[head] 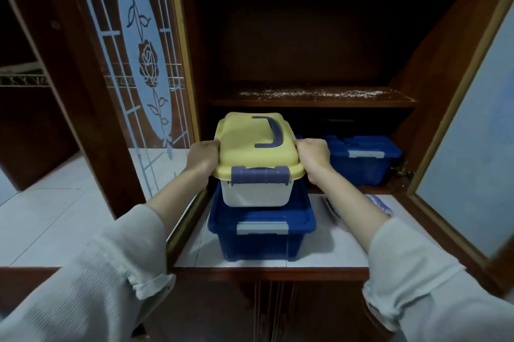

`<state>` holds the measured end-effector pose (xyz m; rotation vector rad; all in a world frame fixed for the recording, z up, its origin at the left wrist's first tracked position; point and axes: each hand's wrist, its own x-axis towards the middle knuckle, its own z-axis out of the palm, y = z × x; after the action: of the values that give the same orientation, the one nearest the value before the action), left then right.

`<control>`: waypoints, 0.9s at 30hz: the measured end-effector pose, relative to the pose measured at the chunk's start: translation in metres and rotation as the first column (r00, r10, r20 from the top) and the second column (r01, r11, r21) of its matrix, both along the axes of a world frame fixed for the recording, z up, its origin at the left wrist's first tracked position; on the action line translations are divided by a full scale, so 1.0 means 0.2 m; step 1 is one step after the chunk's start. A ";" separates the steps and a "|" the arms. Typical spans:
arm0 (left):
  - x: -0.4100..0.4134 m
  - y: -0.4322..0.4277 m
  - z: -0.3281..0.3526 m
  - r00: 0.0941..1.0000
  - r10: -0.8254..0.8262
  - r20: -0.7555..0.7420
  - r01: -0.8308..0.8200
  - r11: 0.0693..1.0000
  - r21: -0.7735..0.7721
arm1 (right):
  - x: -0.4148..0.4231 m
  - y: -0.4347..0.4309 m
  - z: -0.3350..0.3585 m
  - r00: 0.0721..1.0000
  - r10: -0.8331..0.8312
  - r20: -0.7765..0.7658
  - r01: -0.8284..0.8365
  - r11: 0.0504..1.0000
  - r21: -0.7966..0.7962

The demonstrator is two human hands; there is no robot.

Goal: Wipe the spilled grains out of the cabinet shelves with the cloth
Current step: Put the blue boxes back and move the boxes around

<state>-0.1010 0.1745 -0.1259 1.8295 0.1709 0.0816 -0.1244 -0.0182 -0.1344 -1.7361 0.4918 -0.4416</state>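
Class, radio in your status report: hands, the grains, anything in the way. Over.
Left hand, right hand both grip yellow-lidded box over blue bin. Grains lie along shelf, unwiped. Hands full, no cloth held.

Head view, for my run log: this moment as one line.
left hand, right hand grip yellow-lidded box | box over blue bin | grains on shelf, unwiped

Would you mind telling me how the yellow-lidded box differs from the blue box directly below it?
The yellow-lidded box has a white body and yellow lid; the blue box is blue in body and lid. The yellow-lidded box looks narrower than the blue box. The left hand and right hand grip the yellow-lidded box at its lid rim, while the blue box stands on the tiled counter. Both latch at the front.
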 end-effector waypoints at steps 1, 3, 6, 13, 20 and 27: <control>0.00 0.00 -0.02 1.000 -0.006 -0.006 0.006 1.000 0.019 | -0.01 0.00 -0.01 1.000 0.005 0.005 -0.005 1.000 -0.022; -0.01 0.00 -0.05 1.000 -0.010 -0.008 0.011 0.998 0.067 | -0.02 0.00 -0.03 1.000 0.017 0.012 -0.016 0.999 -0.043; 0.00 -0.01 -0.07 1.000 -0.009 0.001 0.009 0.994 0.109 | -0.02 0.00 -0.04 1.000 -0.002 0.019 0.003 0.999 -0.054; 0.02 0.02 -0.05 0.999 -0.047 -0.005 0.046 0.924 0.380 | 0.00 -0.02 -0.04 1.000 -0.005 -0.008 0.005 0.996 -0.085; -0.10 -0.17 0.16 0.875 -0.238 0.422 -0.035 0.838 0.545 | -0.03 -0.12 -0.05 0.992 -0.098 0.078 0.098 0.995 0.003; -0.19 -0.58 0.08 0.751 -0.522 0.404 0.118 0.708 0.696 | -0.12 -0.41 -0.12 0.979 -0.181 0.098 0.181 0.983 0.007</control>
<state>-0.1388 0.0593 -0.1090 2.3901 -0.7316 0.4877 -0.1482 -0.1011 -0.1586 -1.6688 0.5813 -0.6541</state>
